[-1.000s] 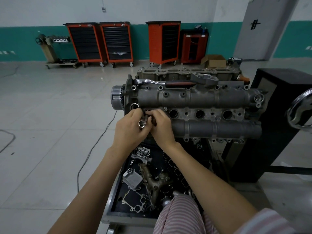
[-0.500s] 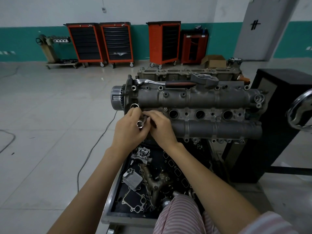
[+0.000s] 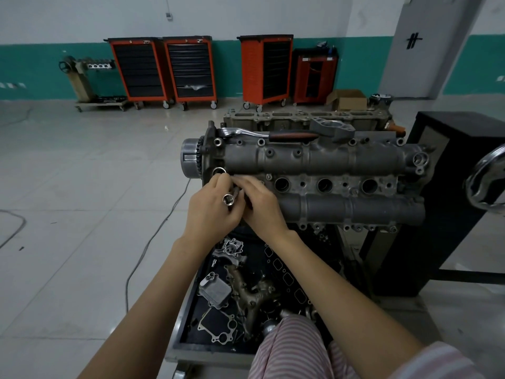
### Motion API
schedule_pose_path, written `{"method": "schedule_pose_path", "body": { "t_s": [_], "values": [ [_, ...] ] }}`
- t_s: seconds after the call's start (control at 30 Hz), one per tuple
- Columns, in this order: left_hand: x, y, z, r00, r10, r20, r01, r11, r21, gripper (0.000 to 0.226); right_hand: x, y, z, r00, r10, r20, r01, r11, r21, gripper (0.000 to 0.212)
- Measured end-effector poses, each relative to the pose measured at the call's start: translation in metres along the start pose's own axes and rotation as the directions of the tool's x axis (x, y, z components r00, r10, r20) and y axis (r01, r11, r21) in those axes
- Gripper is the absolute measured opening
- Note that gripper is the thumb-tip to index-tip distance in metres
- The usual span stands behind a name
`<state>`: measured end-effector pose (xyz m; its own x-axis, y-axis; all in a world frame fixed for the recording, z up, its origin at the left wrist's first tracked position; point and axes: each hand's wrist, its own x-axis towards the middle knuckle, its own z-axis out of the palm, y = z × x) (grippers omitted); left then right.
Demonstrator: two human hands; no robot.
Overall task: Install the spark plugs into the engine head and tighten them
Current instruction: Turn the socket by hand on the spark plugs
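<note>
My two hands: left hand, right hand. One socket gripped. Three open plug wells at 2 o'clock. Four tool cabinets at 12, possibly.

Auto workshop: tool carts, engine head.

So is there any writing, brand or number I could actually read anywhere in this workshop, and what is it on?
No readable words or numbers.
Black mark on the grey pillar: two upright strokes with a crossbar, a sign and no word.
Small labels on the red cabinet: too blurred to read.
Small tags on the orange tool carts: too small to read.
</note>
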<state>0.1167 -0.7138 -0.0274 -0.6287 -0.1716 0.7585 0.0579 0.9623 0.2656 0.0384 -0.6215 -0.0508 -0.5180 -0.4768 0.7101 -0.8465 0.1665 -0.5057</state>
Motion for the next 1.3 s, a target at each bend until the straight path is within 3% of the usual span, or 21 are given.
{"method": "schedule_pose_path", "body": {
  "t_s": [0.13,0.23,0.37,0.47,0.53,0.7,0.8,0.9,1.07,1.17,1.3],
  "values": [
    [0.0032,0.0012,-0.0003,0.998,-0.071,0.000,0.071,0.997,-0.025,0.035,0.0025,-0.0020,0.0037,0.989,0.133,-0.070,-0.127,0.988,0.087,0.018],
    [0.0048,0.0037,-0.0018,0.998,-0.041,-0.040,0.040,0.999,-0.024,0.042,0.0046,-0.0049,0.0071,0.975,0.198,-0.103,-0.189,0.978,0.091,0.005],
    [0.0031,0.0024,-0.0028,0.999,0.004,-0.049,-0.005,1.000,-0.015,0.032,0.0021,-0.0068,0.0077,0.983,0.124,-0.136,-0.120,0.992,0.032,0.012],
    [0.0020,-0.0023,-0.0028,1.000,0.026,0.008,-0.026,0.999,-0.020,0.024,-0.0002,-0.0021,0.0024,0.999,0.013,-0.044,-0.013,1.000,0.000,0.041],
    [0.0011,-0.0018,-0.0029,0.999,0.035,0.027,-0.035,0.999,-0.021,0.026,-0.0001,0.0010,-0.0005,1.000,-0.004,0.014,0.004,1.000,0.016,0.045],
    [0.0037,-0.0002,-0.0043,0.997,-0.062,0.036,0.065,0.996,-0.062,0.038,0.0035,-0.0018,0.0051,0.985,0.148,-0.088,-0.138,0.984,0.111,0.017],
    [0.0051,0.0027,-0.0039,1.000,-0.028,0.011,0.028,0.999,-0.036,0.044,0.0049,-0.0039,0.0074,0.971,0.205,-0.126,-0.189,0.974,0.127,0.006],
    [0.0036,0.0025,-0.0034,1.000,0.014,-0.021,-0.014,1.000,-0.005,0.038,0.0040,-0.0045,0.0065,0.977,0.179,-0.120,-0.167,0.981,0.100,0.010],
    [0.0010,-0.0012,-0.0044,1.000,0.003,-0.009,-0.003,0.999,-0.045,0.024,0.0005,-0.0008,0.0001,1.000,0.015,0.017,-0.014,0.999,-0.028,0.047],
    [0.0012,-0.0010,-0.0037,1.000,-0.030,-0.002,0.030,0.997,-0.068,0.027,0.0020,-0.0005,0.0008,1.000,0.013,-0.003,-0.013,1.000,-0.010,0.030],
    [0.0032,-0.0007,-0.0034,0.999,-0.035,0.013,0.035,0.997,-0.063,0.040,0.0033,-0.0035,0.0046,0.983,0.145,-0.114,-0.135,0.987,0.088,0.007]
  ]
}}
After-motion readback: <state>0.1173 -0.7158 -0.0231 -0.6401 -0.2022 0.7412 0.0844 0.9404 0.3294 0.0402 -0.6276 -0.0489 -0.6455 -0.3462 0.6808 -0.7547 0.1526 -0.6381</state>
